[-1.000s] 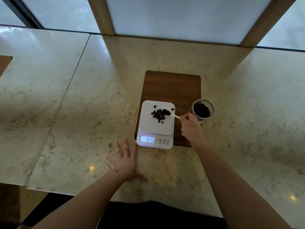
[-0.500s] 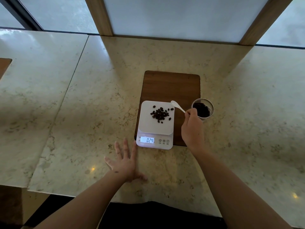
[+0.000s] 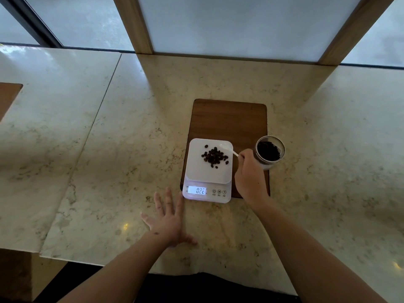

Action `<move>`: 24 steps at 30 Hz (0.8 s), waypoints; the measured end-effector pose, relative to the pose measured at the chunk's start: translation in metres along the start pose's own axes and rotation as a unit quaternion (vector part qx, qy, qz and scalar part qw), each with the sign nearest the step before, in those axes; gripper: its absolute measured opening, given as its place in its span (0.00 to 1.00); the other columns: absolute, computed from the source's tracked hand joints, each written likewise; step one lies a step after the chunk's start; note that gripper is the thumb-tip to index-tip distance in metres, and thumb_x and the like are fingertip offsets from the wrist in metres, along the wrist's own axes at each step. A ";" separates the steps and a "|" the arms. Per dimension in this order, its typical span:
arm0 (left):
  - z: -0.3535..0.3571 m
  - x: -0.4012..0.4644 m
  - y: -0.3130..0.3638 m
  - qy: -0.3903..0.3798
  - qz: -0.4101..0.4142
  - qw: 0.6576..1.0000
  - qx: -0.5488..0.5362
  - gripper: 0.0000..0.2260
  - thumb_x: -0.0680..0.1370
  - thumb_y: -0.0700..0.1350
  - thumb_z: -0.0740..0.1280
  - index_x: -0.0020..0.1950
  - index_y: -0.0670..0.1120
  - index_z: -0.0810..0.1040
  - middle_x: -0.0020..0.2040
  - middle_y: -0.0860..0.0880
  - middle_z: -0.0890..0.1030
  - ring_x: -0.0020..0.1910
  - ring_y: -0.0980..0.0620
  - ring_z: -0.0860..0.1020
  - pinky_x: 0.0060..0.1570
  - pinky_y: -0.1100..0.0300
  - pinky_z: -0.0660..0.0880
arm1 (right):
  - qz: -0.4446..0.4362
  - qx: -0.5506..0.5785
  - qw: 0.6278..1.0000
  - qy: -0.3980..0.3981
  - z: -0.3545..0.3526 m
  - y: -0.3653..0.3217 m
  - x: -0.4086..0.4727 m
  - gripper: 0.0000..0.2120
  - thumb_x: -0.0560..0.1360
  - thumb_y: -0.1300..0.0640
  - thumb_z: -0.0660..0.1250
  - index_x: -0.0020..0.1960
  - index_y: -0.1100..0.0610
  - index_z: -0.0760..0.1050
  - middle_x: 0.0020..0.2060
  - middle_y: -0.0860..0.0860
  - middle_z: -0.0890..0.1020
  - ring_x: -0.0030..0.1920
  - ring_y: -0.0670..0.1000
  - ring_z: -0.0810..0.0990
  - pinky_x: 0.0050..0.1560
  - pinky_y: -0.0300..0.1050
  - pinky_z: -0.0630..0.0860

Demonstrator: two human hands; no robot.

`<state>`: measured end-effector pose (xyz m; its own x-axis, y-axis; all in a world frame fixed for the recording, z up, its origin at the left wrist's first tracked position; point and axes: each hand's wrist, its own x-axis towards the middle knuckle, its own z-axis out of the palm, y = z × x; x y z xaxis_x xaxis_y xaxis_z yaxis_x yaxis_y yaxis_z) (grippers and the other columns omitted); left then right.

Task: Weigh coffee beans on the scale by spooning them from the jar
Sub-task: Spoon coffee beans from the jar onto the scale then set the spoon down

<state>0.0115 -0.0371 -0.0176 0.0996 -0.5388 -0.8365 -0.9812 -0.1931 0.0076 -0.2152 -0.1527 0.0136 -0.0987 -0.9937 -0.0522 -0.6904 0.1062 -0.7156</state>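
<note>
A white digital scale (image 3: pixel 196 173) stands on the near end of a brown wooden board (image 3: pixel 229 121), its lit display reading about 0.22. A small heap of dark coffee beans (image 3: pixel 215 156) lies on the scale's platform. To the right stands an open glass jar (image 3: pixel 270 151) with dark beans inside. My right hand (image 3: pixel 251 176) is between scale and jar, shut on a small white spoon (image 3: pixel 228 148) whose bowl hovers over the platform's far right corner. My left hand (image 3: pixel 169 219) rests flat on the counter, fingers spread, just left of the scale's front.
The beige marble counter (image 3: pixel 109 149) runs wide to both sides, with a seam on the left. Another brown board corner (image 3: pixel 8 95) shows at the far left edge. Wooden window posts (image 3: pixel 135 25) rise behind the counter. The counter's front edge is close to my body.
The spoon emptied beans onto the platform, lifted back toward the jar, and now sits over the platform's right corner again. The display went from 0.15 to about 0.22. My left hand stayed put.
</note>
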 end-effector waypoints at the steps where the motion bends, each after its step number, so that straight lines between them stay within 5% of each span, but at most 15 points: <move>1: -0.001 -0.001 0.000 -0.003 -0.001 1.000 0.001 0.69 0.56 0.81 0.68 0.62 0.56 0.11 0.62 0.48 0.09 0.63 0.37 0.14 0.62 0.15 0.42 | -0.014 -0.012 1.000 0.000 0.001 -0.005 0.005 0.08 0.84 0.57 0.55 0.46 0.54 0.68 0.32 0.47 0.73 0.28 0.45 0.68 0.26 0.41 0.64; 7: -0.004 -0.004 0.003 -0.009 0.002 1.000 0.002 0.68 0.58 0.80 0.68 0.63 0.55 0.12 0.62 0.47 0.09 0.65 0.35 0.15 0.64 0.16 0.43 | -0.087 -0.090 0.991 -0.050 0.010 -0.024 0.030 0.06 0.82 0.63 0.58 0.47 0.55 0.66 0.32 0.46 0.72 0.28 0.46 0.71 0.28 0.41 0.64; 14: -0.002 -0.003 0.002 -0.002 0.004 1.000 -0.002 0.68 0.58 0.79 0.69 0.61 0.56 0.11 0.62 0.48 0.09 0.64 0.36 0.14 0.63 0.15 0.43 | -0.103 -0.077 0.990 -0.067 0.008 -0.008 0.013 0.06 0.84 0.59 0.56 0.48 0.55 0.68 0.32 0.48 0.75 0.28 0.50 0.74 0.27 0.48 0.68; 20: -0.005 -0.006 0.004 -0.015 -0.005 1.000 0.000 0.68 0.58 0.79 0.69 0.62 0.55 0.12 0.62 0.48 0.09 0.66 0.36 0.15 0.63 0.16 0.43 | 0.090 0.109 0.990 0.019 0.001 -0.002 -0.023 0.09 0.85 0.54 0.55 0.51 0.55 0.72 0.32 0.49 0.77 0.28 0.45 0.72 0.28 0.45 0.69; 24: -0.005 -0.005 0.003 -0.013 -0.003 1.000 0.002 0.68 0.58 0.80 0.68 0.61 0.56 0.11 0.62 0.48 0.09 0.65 0.36 0.15 0.63 0.16 0.42 | 0.275 0.301 0.913 -0.030 -0.003 -0.001 -0.063 0.09 0.84 0.55 0.57 0.50 0.56 0.74 0.33 0.50 0.76 0.28 0.45 0.72 0.26 0.40 0.70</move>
<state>0.0095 -0.0392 -0.0107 0.1017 -0.5160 -0.8505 -0.9811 -0.1933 0.0000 -0.2104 -0.0905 0.0199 -0.2599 -0.7981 -0.5437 -0.0270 0.5688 -0.8220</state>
